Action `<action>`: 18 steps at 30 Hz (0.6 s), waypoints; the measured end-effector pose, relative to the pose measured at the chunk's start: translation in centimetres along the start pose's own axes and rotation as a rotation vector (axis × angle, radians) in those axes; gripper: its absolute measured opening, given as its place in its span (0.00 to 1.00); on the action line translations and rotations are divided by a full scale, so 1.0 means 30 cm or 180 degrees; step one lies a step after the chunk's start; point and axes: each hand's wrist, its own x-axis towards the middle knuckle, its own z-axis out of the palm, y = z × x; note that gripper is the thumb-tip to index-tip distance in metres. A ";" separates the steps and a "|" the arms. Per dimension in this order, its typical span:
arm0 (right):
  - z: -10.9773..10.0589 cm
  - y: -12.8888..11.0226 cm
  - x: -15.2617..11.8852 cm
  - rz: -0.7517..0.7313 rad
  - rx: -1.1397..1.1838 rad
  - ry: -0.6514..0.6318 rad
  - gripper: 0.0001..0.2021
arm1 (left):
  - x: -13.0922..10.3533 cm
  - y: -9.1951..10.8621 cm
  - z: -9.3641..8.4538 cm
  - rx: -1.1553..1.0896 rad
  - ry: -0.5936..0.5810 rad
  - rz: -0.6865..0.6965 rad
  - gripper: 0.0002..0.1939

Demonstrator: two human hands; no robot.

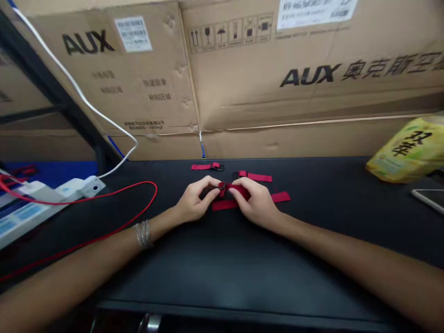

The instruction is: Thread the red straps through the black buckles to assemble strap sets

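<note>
My left hand [194,201] pinches a dark buckle [223,186] that has red webbing looped through it. From the other side, my right hand [258,203] grips the red webbing strap [229,186] joined to that buckle, thumb and fingers together. Below them lies a flat red strip [224,205], partly covered by my right hand, its far end showing on the right. Just beyond my fingers rest two short red straps with black buckles, one strap [203,167] behind the left hand and another strap [260,177] behind the right. The fine threading at the buckle is too small to make out.
Large cardboard boxes [236,101] stand along the back of the black table [222,268]. At left are a white power strip [33,210], a white cable [81,92] and a red cable [154,192]. A yellow pouch [405,150] and a phone-like slab [430,199] sit right.
</note>
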 end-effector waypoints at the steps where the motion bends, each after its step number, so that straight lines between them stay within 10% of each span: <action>1: 0.000 0.001 0.001 0.0036 0.0062 -0.0011 0.04 | 0.000 0.004 0.000 0.0054 -0.0050 0.0086 0.07; 18: 0.000 0.003 0.000 -0.0188 0.0167 -0.0349 0.09 | -0.005 0.000 0.018 0.0262 0.0156 0.0036 0.11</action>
